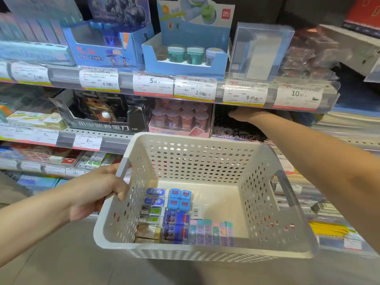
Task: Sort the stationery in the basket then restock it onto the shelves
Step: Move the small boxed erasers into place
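Stationery lies sorted in neat rows along the left and near part of the floor of a white perforated basket, which sits in the lower middle of the frame: wrapped erasers stacked at the left, four small blue blocks beside them, dark purple packs below those, and a row of pastel pieces standing on edge toward the middle. The right half of the basket floor is bare. The left hand grips the basket by its grey left handle, fingers curled over the rim; the grey right handle is free. The right hand reaches up and away into the middle shelf, just under the row of price tags in the centre right of the frame; its fingers are hidden in the dark space there, so I cannot tell whether it is open or holding anything. Just left of that hand stands a pink box of round lidded pots, and further left a black display box. On the upper shelf, above the tags, a blue carton holds teal and lilac pots, with a clear plastic box to its right. Stacks of notebooks fill the right edge of the frame.
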